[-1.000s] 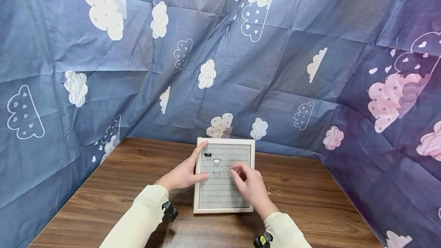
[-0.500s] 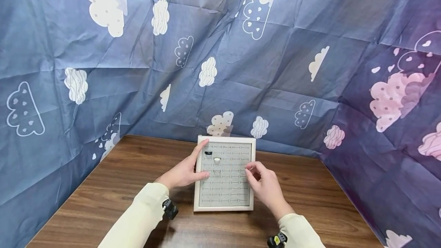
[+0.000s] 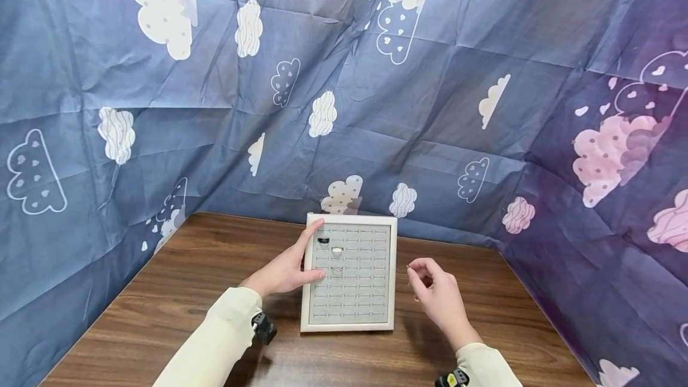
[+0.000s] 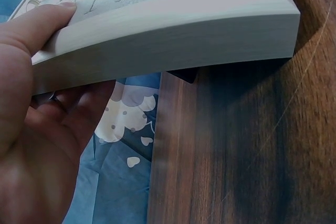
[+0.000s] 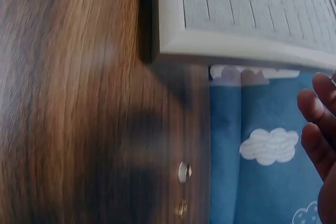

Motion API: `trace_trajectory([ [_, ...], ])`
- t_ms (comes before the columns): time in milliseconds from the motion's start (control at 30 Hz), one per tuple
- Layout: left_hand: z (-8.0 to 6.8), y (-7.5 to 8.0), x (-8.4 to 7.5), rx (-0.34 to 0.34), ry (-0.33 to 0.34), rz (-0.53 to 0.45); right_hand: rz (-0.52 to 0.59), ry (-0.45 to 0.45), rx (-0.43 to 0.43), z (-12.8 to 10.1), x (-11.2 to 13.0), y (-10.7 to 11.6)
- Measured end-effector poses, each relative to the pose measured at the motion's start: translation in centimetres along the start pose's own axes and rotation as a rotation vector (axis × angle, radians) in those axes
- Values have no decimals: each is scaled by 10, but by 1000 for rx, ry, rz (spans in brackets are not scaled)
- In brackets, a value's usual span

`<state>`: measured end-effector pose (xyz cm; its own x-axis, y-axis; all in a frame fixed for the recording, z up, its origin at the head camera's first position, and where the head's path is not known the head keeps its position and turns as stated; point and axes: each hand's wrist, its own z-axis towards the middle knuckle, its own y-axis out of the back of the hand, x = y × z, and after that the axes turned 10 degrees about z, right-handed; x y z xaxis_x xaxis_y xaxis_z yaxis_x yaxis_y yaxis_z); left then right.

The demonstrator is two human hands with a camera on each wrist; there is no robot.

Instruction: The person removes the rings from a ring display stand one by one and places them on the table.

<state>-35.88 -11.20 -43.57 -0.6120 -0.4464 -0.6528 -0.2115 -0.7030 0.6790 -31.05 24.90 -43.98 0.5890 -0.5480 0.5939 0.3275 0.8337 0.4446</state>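
Off the ring tray (image 3: 350,328) now, her right hand (image 3: 436,296) hovers loosely curled and empty, left hand (image 3: 285,267) gripping its edge.

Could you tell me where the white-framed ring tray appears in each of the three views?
Head: ring tray at centre, low in the picture, left hand gripping its left edge.
Left wrist: its thick side wall spans the top.
Right wrist: its corner fills the upper right.
Shared landmark: the wooden table.

Wooden table (image 3: 204,279) carries ring tray (image 3: 349,330), two loose rings (image 5: 183,171).
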Motion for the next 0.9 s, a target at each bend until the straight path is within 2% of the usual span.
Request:
trace_trajectory([
  [300,0,-1,2,-3,-19,9,-76,27,-32,-9,-15,15],
  [733,0,-2,2,2,3,15,-159,-29,31,-18,-28,22],
  [900,0,-2,1,-11,-11,30,-191,-98,93,-22,-32,23],
])
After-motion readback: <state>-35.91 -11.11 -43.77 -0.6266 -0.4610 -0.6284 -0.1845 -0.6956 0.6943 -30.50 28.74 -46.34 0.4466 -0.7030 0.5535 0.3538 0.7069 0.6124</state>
